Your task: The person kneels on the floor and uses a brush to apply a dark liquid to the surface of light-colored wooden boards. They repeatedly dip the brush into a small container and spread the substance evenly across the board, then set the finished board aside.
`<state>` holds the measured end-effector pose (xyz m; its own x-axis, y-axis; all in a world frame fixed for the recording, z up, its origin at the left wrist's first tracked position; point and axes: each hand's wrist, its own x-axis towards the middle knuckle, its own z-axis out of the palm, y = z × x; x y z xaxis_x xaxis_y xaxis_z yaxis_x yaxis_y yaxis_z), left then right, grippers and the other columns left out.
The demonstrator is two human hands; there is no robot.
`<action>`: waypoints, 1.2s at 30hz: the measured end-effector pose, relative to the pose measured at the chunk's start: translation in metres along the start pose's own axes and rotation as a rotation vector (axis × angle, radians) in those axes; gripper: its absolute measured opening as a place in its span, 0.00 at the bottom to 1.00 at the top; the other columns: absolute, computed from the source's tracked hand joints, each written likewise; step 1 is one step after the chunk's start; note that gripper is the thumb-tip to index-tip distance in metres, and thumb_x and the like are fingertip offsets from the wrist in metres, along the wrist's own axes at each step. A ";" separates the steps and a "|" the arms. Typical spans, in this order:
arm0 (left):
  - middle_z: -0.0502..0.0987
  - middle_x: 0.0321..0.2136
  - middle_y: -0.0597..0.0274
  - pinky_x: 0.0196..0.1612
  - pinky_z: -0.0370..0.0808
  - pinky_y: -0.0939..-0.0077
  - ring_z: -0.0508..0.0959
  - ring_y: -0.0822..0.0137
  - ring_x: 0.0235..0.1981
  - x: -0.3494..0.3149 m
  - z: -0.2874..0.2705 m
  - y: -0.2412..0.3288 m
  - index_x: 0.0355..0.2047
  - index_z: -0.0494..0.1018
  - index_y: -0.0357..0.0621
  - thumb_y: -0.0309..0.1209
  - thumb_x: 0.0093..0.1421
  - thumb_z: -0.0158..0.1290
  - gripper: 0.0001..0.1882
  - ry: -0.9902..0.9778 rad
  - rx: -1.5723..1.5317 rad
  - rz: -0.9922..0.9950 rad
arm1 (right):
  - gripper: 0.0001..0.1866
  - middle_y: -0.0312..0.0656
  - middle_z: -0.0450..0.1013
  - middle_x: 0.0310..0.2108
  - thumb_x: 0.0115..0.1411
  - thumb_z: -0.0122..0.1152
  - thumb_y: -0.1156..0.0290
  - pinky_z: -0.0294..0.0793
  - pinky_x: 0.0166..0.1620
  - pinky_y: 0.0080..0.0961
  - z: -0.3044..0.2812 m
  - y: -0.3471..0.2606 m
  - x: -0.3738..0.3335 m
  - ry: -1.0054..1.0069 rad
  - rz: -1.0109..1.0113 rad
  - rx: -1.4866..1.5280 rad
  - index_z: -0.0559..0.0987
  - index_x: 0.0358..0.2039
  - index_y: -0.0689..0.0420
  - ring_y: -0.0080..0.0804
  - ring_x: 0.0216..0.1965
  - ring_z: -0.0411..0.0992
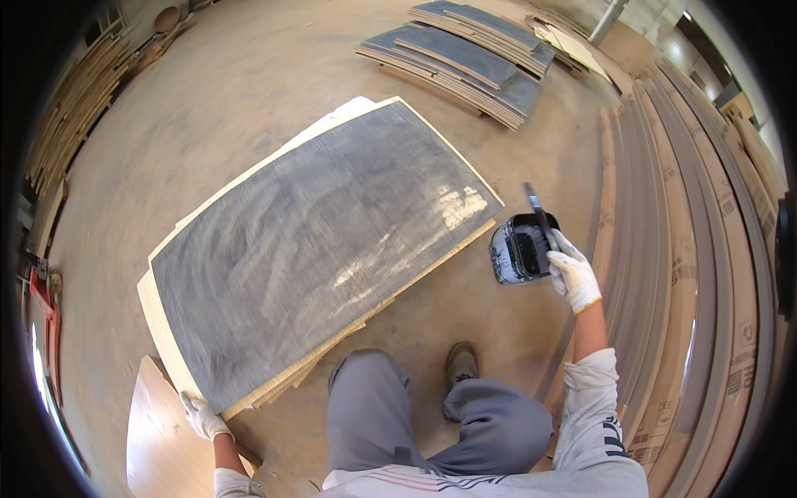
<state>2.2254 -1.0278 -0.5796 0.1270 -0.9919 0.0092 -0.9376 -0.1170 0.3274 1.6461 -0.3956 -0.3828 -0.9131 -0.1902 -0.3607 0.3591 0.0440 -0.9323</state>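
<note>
A large board (324, 241) with a dark grey, streaky face lies on a stack of pale sheets (158, 332). Wet-looking glare shows on its right side. My left hand (203, 417), in a white glove, grips the board's near left corner, its fingertips partly hidden at the edge. Over to the right, my gloved right hand (573, 272) is closed round a paintbrush (538, 212), slanting over an open black bucket (505, 253). Dark paint is inside the bucket, and pale smears mark its outer side.
Long cardboard-wrapped bundles (664, 249) line the right side. More dark-faced boards (465, 58) are stacked on the floor at the back. Wood strips (79, 108) lie at the far left. A pale smooth panel (158, 432) is beside my left arm, below a red metal frame (46, 324).
</note>
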 end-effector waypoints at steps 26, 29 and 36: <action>0.74 0.58 0.49 0.60 0.70 0.55 0.76 0.47 0.55 -0.004 -0.006 0.006 0.70 0.62 0.71 0.46 0.72 0.37 0.26 -0.014 0.030 -0.027 | 0.25 0.49 0.80 0.49 0.63 0.46 0.62 0.75 0.52 0.45 0.148 -0.006 0.053 -0.238 -0.205 -1.650 0.73 0.61 0.40 0.49 0.52 0.78; 0.74 0.57 0.49 0.60 0.70 0.55 0.76 0.47 0.55 -0.007 0.008 0.021 0.70 0.62 0.72 0.46 0.72 0.37 0.26 -0.033 0.058 -0.022 | 0.24 0.50 0.78 0.53 0.63 0.46 0.63 0.75 0.55 0.45 0.120 -0.004 0.108 -0.003 -0.190 -1.580 0.76 0.60 0.41 0.48 0.54 0.76; 0.75 0.57 0.49 0.59 0.70 0.54 0.77 0.47 0.54 -0.001 -0.007 -0.004 0.70 0.63 0.71 0.46 0.71 0.37 0.27 -0.005 0.025 -0.063 | 0.22 0.52 0.81 0.42 0.64 0.47 0.60 0.76 0.47 0.51 0.185 0.009 0.044 -0.390 -0.281 -1.601 0.73 0.59 0.39 0.53 0.46 0.79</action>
<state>2.2309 -1.0261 -0.5741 0.1843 -0.9828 -0.0151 -0.9356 -0.1801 0.3036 1.6453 -0.5853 -0.4020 -0.7226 -0.5709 -0.3897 -0.5676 0.8119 -0.1367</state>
